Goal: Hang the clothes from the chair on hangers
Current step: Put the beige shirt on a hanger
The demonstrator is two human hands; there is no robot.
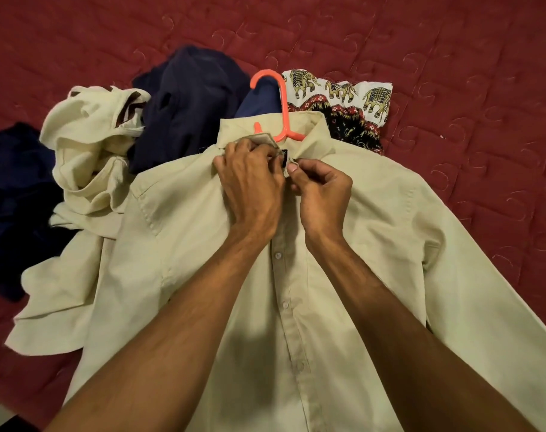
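Observation:
A cream button-up shirt (184, 251) lies flat on a red quilted bed (452, 73), front side up. A coral plastic hanger (282, 101) sits inside its collar, with the hook sticking out past the neck. My left hand (250, 185) pinches the left edge of the collar at the top button. My right hand (321, 188) pinches the opposite collar edge between thumb and fingers. Both hands meet at the neck opening, and the top button itself is hidden by my fingers.
A crumpled cream garment (91, 145) lies at the left. A navy garment (187, 104) is heaped behind the collar, another dark blue one (13, 194) at the far left. An elephant-print cloth (343, 98) lies at the upper right.

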